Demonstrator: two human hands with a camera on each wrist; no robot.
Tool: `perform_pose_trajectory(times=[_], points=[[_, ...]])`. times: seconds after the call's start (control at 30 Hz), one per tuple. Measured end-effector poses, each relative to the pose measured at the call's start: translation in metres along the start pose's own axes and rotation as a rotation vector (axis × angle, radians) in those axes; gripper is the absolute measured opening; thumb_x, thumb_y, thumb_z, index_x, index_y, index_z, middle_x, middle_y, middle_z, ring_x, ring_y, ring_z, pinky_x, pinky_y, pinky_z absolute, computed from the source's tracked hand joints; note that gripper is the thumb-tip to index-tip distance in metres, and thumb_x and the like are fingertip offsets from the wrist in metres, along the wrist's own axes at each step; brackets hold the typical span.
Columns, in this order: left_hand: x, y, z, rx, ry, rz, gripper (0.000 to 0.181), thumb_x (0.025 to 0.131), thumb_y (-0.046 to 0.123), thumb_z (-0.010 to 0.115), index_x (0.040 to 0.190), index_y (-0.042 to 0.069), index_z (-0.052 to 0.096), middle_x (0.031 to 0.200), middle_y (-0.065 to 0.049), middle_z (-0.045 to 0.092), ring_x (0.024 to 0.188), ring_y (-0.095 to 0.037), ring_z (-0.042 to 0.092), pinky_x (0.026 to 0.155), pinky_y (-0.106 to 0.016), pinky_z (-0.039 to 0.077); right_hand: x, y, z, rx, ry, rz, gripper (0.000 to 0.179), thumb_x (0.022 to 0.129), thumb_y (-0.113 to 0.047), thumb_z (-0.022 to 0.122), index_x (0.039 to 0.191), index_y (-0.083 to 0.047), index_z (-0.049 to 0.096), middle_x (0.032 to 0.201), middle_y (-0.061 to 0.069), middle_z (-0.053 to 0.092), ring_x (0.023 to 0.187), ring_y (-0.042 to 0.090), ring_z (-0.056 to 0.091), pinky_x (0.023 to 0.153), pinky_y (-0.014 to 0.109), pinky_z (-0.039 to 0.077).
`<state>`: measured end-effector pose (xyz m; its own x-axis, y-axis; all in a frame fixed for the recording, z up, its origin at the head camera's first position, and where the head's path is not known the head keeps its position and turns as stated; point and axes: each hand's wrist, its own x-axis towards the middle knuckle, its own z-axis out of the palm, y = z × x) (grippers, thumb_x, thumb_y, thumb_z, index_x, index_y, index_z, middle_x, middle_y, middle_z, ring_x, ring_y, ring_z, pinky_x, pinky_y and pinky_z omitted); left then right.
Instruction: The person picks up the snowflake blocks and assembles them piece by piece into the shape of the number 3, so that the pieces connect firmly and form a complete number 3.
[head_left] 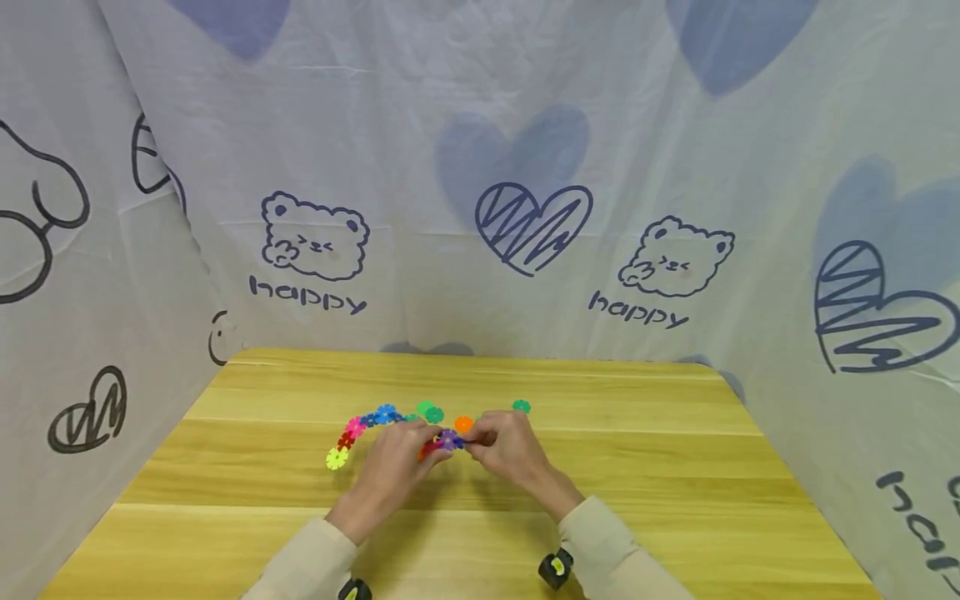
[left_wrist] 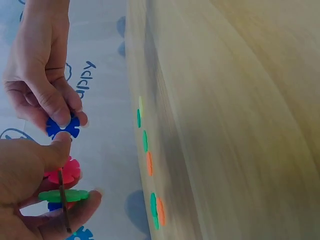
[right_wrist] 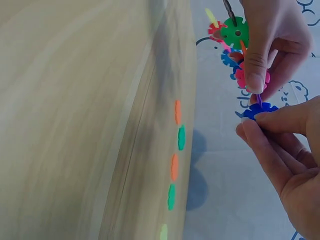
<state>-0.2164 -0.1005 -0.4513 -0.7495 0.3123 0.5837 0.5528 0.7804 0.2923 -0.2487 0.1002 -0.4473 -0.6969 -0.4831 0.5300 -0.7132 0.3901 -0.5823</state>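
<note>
A chain of interlocking snowflake discs in yellow, red, pink, blue and green runs through my left hand (head_left: pixel 397 458). Its yellow end disc (head_left: pixel 337 458) sticks out to the left of that hand. The left thumb and fingers pinch a purple disc (head_left: pixel 448 439) at the chain's near end, beside a pink disc (right_wrist: pixel 246 77). My right hand (head_left: pixel 510 446) pinches a dark blue disc (right_wrist: pixel 260 110) between thumb and fingertips. That blue disc meets the purple disc's edge, and both hands are close together over the table. Part of the chain is hidden behind the left hand.
Loose discs lie flat on the wooden table (head_left: pixel 675 500) beyond the hands: an orange disc (head_left: pixel 463 425), a green disc (head_left: pixel 434 414), a light green disc (head_left: pixel 425 407) and another green disc (head_left: pixel 522 406) farther right. A printed cloth (head_left: pixel 420 292) hangs behind and at both sides.
</note>
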Motion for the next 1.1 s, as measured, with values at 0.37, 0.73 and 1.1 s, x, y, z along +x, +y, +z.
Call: perform_pose_trajectory(times=[0.37,0.73,1.1], points=[[0.001,0.001,0.005,-0.010,0.036,-0.019,0.018,0.076,0.011,0.089,0.088,0.004,0.078,0.078,-0.003,0.074,0.063,-0.012,0.062,0.060,-0.022,0.050,-0.001,0.003,0.009,-0.021,0.075,-0.082,0.015,0.078,0.018,0.075,0.075,0.004,0.076,0.072,0.014,0.073,0.060,0.015,0.069,0.060,0.011,0.055],[-0.002,-0.001,0.001,-0.074,0.007,-0.075,0.020,0.079,0.009,0.087,0.095,0.001,0.079,0.081,-0.005,0.076,0.065,-0.011,0.063,0.061,-0.018,0.050,-0.001,0.002,0.014,0.037,0.081,-0.059,0.011,0.081,0.015,0.076,0.079,0.004,0.077,0.075,0.014,0.074,0.060,0.016,0.070,0.060,0.012,0.056],[-0.004,-0.001,-0.007,-0.077,-0.080,-0.126,0.035,0.090,0.014,0.081,0.119,-0.003,0.073,0.100,-0.014,0.078,0.072,-0.014,0.066,0.065,-0.025,0.057,0.002,0.007,0.008,-0.067,0.120,-0.022,0.010,0.085,0.007,0.079,0.083,-0.003,0.076,0.080,0.009,0.075,0.065,0.014,0.069,0.060,0.015,0.055]])
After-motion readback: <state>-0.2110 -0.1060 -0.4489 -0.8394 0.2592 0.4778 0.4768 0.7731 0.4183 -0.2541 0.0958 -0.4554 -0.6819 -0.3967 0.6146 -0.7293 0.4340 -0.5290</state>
